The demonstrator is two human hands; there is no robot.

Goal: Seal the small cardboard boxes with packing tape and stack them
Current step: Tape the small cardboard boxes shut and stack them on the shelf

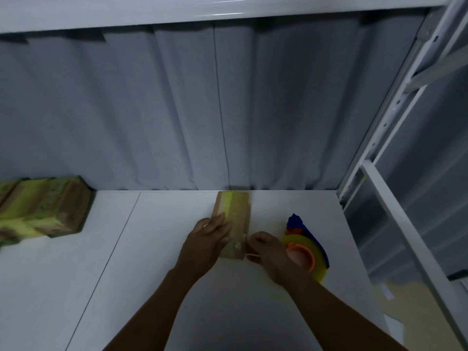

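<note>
A small cardboard box (pixel 236 211) lies on the white table (pixel 157 262), with a yellowish strip of tape along its top. My left hand (pixel 205 245) grips the box's near left side, thumb over the top. My right hand (pixel 266 252) is at the box's near right corner, fingers curled and pinching the tape end there. Right beside that hand lies the tape dispenser (pixel 307 252), blue with an orange core and a yellow roll.
A heap of taped cardboard boxes (pixel 43 209) sits at the far left of the table by the grey curtain (pixel 177 110). A white metal rack upright (pixel 395 122) borders the table on the right.
</note>
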